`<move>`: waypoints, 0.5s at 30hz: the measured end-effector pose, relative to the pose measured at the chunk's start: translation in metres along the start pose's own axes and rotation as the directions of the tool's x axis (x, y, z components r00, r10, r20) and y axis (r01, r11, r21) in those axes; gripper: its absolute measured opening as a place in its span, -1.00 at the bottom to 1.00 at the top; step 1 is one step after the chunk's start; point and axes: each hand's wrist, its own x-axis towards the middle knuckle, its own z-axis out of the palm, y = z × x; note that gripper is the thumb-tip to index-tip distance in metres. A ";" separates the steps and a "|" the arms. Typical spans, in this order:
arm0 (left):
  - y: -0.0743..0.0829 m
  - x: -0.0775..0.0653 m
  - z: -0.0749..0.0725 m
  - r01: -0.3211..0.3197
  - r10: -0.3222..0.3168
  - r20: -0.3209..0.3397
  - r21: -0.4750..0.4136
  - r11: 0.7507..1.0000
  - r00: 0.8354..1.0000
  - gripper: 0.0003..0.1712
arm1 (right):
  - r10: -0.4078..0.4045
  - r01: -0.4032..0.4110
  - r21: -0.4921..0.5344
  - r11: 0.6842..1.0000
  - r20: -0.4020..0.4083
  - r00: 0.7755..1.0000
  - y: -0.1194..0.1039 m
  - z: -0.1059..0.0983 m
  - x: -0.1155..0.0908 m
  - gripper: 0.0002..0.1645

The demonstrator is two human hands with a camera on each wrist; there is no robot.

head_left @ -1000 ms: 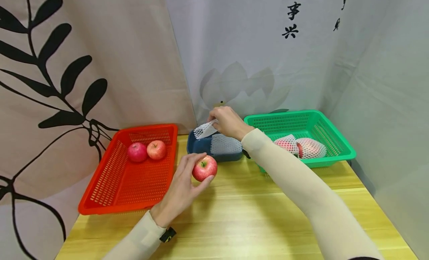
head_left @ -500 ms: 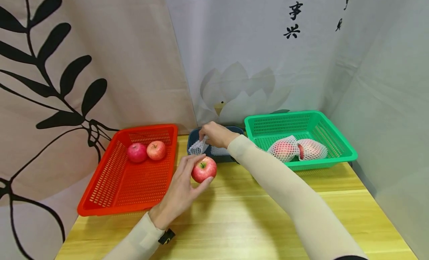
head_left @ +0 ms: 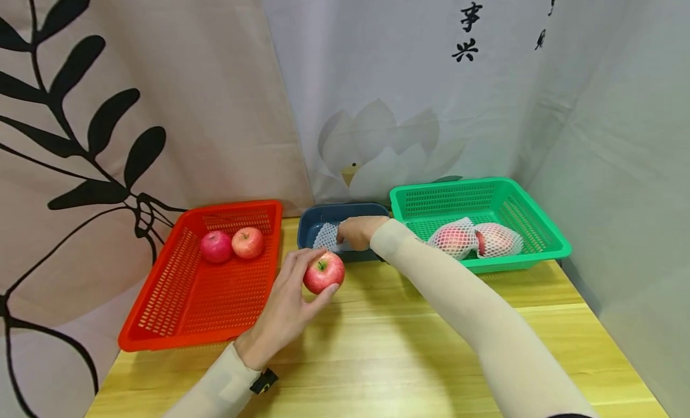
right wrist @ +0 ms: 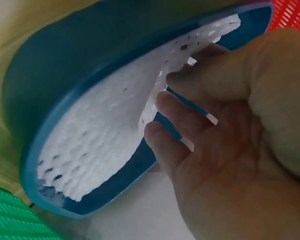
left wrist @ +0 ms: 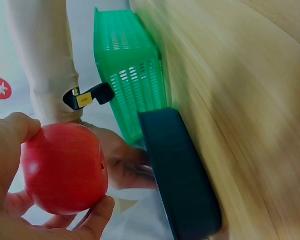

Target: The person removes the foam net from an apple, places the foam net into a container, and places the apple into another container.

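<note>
My left hand [head_left: 283,310] grips a red apple [head_left: 324,273] between thumb and fingers, above the table in front of the blue tray [head_left: 304,229]. The left wrist view shows the same apple [left wrist: 65,167] close up, with fingertips on both its sides. Inside the tray lies a white foam net [head_left: 326,236]. My right hand [head_left: 358,232] reaches down into the tray, its curved fingertips right at the edge of the foam net [right wrist: 100,130]; I cannot tell whether they pinch it.
To the left, a red basket [head_left: 215,298] holds two apples [head_left: 247,243]. On the right stands a green basket [head_left: 517,205] with two apples in foam nets [head_left: 498,239]. A fabric curtain [head_left: 215,106] hangs behind the wooden table [head_left: 388,352].
My right hand has lowered the foam net into the blue tray and then shifted slightly right, down inside it. The left hand with the apple stays almost in place.
</note>
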 end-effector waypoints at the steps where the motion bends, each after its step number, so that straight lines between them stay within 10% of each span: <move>1: 0.000 0.000 0.000 0.001 -0.001 -0.001 -0.001 1.000 1.000 -0.22 | 0.001 -0.001 -0.007 1.000 0.005 1.000 0.000 0.001 0.000 -0.42; 15: 0.004 0.001 -0.003 0.008 -0.008 -0.005 0.009 1.000 1.000 -0.22 | -0.078 0.076 -0.046 0.996 -0.050 0.996 0.003 0.007 -0.002 -0.39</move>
